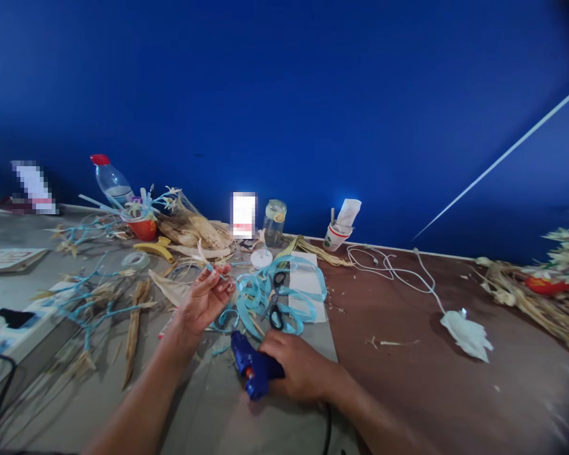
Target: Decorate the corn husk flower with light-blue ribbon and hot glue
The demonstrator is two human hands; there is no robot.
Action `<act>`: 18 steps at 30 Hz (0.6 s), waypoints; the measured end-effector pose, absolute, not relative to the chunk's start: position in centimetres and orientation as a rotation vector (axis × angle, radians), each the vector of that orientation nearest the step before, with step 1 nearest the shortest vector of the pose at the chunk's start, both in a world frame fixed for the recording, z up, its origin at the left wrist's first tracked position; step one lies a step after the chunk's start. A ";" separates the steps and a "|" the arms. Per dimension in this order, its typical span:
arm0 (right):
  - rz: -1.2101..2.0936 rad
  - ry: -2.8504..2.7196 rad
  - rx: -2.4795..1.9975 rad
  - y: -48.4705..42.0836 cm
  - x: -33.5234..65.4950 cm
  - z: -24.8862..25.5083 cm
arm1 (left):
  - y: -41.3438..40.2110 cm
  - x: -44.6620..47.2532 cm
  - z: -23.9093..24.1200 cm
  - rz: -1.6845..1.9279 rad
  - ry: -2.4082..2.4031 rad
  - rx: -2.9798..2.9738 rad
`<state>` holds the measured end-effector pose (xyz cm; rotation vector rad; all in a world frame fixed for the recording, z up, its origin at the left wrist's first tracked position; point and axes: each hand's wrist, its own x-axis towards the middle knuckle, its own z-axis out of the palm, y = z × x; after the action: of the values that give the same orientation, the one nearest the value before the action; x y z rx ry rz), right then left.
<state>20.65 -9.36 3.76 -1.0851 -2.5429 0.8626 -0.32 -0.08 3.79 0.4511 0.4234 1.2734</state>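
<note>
My left hand (205, 303) is raised over the middle of the table, its fingertips pinched on a small pale dried flower (201, 253) with a light-blue stem. Wrapped in my right hand (301, 366) is a dark-blue hot glue gun (247, 363), held low, close to the front of the grey mat. Between and beyond the hands lies a tangle of light-blue ribbon (249, 294). Black-handled scissors (275, 316) rest on the ribbon, beside a white sheet (303, 272). Flower stems bound in blue (88, 322) spread out left of my left forearm.
A white power strip (26, 341) runs along the left. Behind stand a red-capped bottle (112, 182), a red cup (143, 227), a glass jar (274, 224) and a white cup (336, 237). Dried husks (194, 227) lie near the blue wall. White cable (398, 270) crosses the brown tabletop at right.
</note>
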 end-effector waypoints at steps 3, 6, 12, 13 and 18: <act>0.729 -2.678 -1.111 -9.8 19.9 2.8 | 0.0 -0.4 3.7 1.258 0.425 0.474; 0.645 -2.758 -1.135 -10.0 19.5 2.7 | 0.0 -0.2 3.7 1.258 0.432 0.525; 0.735 -2.736 -1.140 -10.2 19.5 3.8 | -0.2 0.2 3.8 1.278 0.576 0.618; 0.775 -2.708 -1.136 -10.2 19.6 4.0 | -0.3 0.3 3.9 1.288 0.604 0.635; 0.938 -2.427 -1.148 -9.5 20.6 5.0 | -0.6 0.7 4.4 1.291 0.677 0.713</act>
<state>20.63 -9.52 5.01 -1.1482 -2.4269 0.9377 0.66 -0.63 4.36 0.7129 0.6765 1.2910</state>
